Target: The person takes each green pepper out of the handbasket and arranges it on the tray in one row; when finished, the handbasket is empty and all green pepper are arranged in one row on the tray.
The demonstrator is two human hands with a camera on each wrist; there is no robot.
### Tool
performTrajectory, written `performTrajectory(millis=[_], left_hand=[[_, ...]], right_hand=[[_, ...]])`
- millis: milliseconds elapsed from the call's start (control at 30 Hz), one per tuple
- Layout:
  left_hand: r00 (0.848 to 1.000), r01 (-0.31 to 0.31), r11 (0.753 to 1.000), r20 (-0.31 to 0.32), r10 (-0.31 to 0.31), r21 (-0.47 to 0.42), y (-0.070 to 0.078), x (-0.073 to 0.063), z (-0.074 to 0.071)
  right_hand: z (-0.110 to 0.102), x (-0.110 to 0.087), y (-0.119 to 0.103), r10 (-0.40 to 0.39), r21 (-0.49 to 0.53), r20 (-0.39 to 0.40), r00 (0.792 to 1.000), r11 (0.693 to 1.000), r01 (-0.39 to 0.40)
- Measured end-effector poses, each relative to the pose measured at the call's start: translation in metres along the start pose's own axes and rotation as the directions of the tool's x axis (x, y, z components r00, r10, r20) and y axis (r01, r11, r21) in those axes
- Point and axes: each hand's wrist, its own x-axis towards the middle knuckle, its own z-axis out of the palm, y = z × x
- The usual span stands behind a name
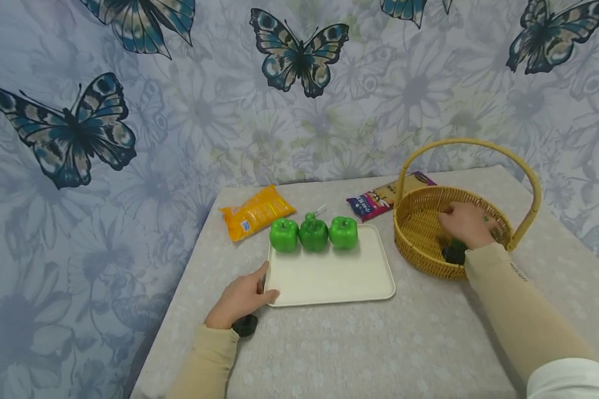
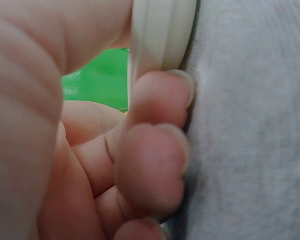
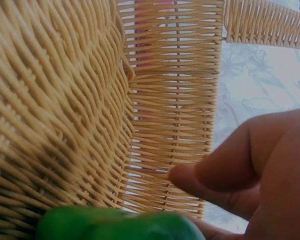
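My left hand (image 1: 242, 299) grips the left edge of a cream tray (image 1: 329, 282), thumb on the near side. In the left wrist view its fingertips (image 2: 152, 160) curl at the tray's rim, close to the tablecloth. Three green bell peppers (image 1: 313, 234) stand in a row along the tray's far side. My right hand (image 1: 466, 224) is inside a wicker basket (image 1: 419, 255), fingers bent. Under it is another green bell pepper (image 3: 122, 225), low in the right wrist view, one finger beside it. I cannot tell whether the hand holds this pepper.
An orange packet (image 1: 257, 213) lies behind the tray to the left. A purple and tan packet (image 1: 379, 199) lies partly behind the basket. The basket's tall handle (image 1: 466, 141) arches over my right hand. A butterfly-patterned wall (image 1: 209, 122) backs the table.
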Motion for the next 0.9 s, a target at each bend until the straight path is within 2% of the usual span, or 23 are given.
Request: performTrajectory(millis=[200, 400, 667, 900], left_hand=[[1.0, -0.003, 0.999, -0.001, 0.003, 0.036, 0.0001, 0.0022, -0.0015], [1.0, 0.008, 1.0, -0.003, -0.008, 0.029, 0.0017, 0.0018, -0.0015], [1.0, 0.027, 1.0, -0.001, -0.027, 0.015, 0.0011, 0.0001, -0.001], [1.0, 0.026, 1.0, -0.003, -0.026, 0.016, 0.0027, 0.0004, -0.0015]], right_hand=[[0.0037, -0.0001, 0.0022, -0.075, 0.064, 0.003, 0.997, 0.995, 0.074], [0.0031, 0.0016, 0.0005, -0.126, 0.052, -0.042, 0.991, 0.99, 0.128], [0.0026, 0.0048, -0.0017, -0.108, 0.064, -0.081, 0.991, 0.991, 0.113], [0.002, 0.0044, 0.0013, -0.097, 0.088, -0.065, 0.993, 0.991, 0.102]])
